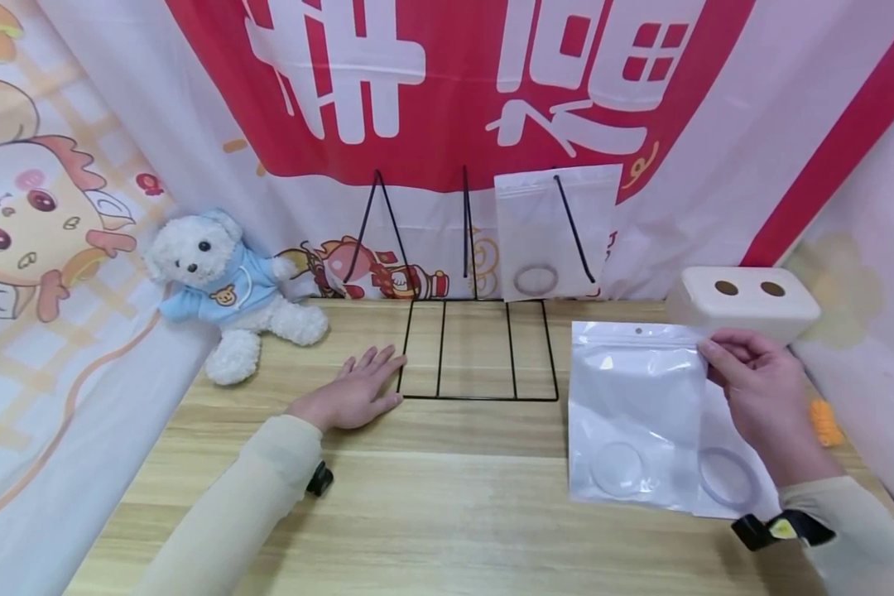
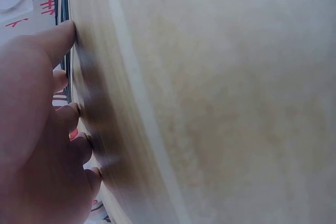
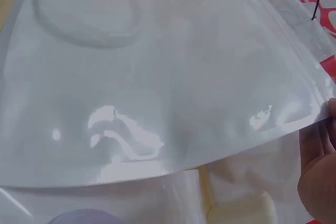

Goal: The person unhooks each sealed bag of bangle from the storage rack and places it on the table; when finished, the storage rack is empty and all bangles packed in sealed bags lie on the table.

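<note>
A clear-fronted white zip bag (image 1: 633, 389) with a pale ring showing inside stands out at the right of the head view. My right hand (image 1: 763, 397) pinches its upper right corner between thumb and fingers. Under it lies a second zip bag (image 1: 726, 443) with a lavender ring, partly covered. My left hand (image 1: 353, 391) rests on the table with fingers spread, fingertips at the left side of a black wire rack (image 1: 480, 399). From the rack's right-hand prong hangs another zip bag (image 1: 555, 219), also with a ring inside. The other prongs hold nothing.
A white teddy bear (image 1: 219, 290) in a blue hoodie sits at the back left. At the back right is a cream box (image 1: 745, 302) with two round holes. An orange item (image 1: 827, 422) lies beyond my right wrist. Printed cloth (image 1: 447, 108) covers the back.
</note>
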Available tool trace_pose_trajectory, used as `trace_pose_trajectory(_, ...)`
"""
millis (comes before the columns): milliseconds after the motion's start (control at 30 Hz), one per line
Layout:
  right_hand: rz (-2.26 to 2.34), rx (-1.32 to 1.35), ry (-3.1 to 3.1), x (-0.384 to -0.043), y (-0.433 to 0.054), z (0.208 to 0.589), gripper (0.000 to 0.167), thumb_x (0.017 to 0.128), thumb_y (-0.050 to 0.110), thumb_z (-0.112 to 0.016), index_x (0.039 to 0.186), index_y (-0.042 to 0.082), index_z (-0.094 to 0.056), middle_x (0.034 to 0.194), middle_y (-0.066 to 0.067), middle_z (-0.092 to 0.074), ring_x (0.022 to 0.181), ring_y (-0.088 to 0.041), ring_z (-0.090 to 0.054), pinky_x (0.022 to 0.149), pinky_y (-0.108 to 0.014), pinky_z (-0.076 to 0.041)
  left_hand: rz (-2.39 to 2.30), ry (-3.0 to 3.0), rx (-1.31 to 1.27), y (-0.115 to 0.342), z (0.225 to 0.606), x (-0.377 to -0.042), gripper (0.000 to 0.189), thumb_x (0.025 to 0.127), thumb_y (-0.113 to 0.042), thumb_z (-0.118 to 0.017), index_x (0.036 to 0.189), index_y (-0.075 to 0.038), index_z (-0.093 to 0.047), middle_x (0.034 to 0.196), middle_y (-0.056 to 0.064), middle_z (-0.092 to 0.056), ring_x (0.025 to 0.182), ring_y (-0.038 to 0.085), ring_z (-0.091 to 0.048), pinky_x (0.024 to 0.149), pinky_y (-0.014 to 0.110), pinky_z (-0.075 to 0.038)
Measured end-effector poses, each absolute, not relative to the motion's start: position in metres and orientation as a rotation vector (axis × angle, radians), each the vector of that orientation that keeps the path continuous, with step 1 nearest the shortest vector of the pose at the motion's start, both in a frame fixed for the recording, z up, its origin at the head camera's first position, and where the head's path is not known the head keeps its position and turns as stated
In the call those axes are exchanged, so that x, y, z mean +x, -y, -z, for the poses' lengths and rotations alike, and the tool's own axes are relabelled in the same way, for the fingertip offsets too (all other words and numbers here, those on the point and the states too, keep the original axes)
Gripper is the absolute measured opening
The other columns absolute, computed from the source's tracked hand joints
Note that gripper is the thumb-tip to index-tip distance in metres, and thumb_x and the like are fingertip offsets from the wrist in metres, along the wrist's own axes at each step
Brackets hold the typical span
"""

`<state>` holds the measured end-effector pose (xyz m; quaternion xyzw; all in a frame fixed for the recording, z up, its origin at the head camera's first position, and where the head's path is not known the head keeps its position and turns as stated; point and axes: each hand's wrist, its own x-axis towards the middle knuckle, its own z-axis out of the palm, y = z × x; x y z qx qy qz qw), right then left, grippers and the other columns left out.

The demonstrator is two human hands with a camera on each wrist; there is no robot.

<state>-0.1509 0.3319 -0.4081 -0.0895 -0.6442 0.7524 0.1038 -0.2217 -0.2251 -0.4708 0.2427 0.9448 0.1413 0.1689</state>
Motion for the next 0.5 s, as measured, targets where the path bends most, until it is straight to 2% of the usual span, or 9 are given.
trace_pose_trajectory(500, -1.931, -0.498, 2.382, -0.177, -0.335, 0.431, 0.016, 0.107, 0.024, -0.069, 0.122, 0.018, -0.068, 0.091, 0.023, -0.075, 0.083, 0.002, -0.072, 0.074, -0.013, -0.062, -0.410, -2.676, 0.688, 0.224, 0.469, -0.221, 0.072, 0.115, -0.045, -0.047, 0.175, -0.017, -0.019, 0.183, 0.015, -0.006, 0.169, 0.045, -0.002, 0.134, 0.071, -0.003)
